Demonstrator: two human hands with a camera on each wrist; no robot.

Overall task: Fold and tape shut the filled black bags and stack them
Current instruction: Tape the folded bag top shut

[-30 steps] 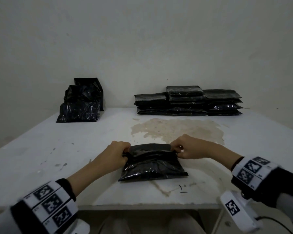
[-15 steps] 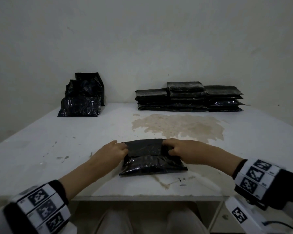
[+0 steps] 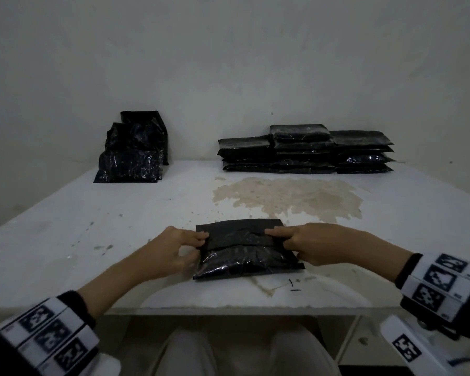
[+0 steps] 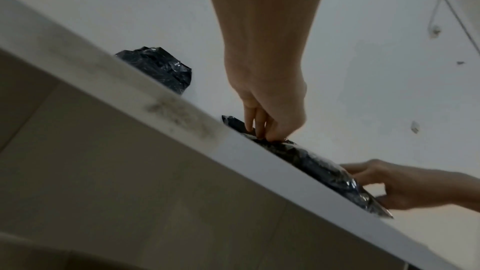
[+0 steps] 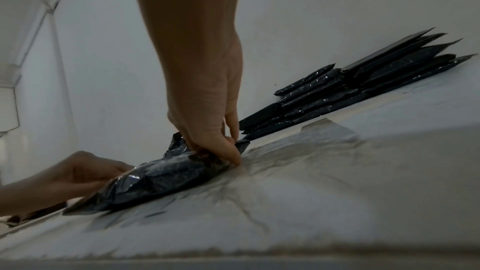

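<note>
A filled black bag (image 3: 244, 260) lies flat near the front edge of the white table (image 3: 92, 226). Its upper part is folded into a flat flap (image 3: 239, 234) across the top. My left hand (image 3: 200, 245) pinches the flap's left end, fingers on top and thumb underneath. My right hand (image 3: 276, 237) pinches the right end, its index finger lying along the flap. The left wrist view shows the left hand (image 4: 262, 132) gripping the bag (image 4: 311, 163) at the table edge. In the right wrist view the right hand (image 5: 228, 147) pinches the bag (image 5: 161, 176) at its end.
A low stack of flat, closed black bags (image 3: 304, 150) sits at the back right against the wall. Several upright filled bags (image 3: 133, 153) stand at the back left. A brown stain (image 3: 288, 199) marks the table's middle. My knees show below the front edge.
One second ago both hands held the bag's top edge raised. The flap has since been laid down flat, and both hands now pinch its ends.
</note>
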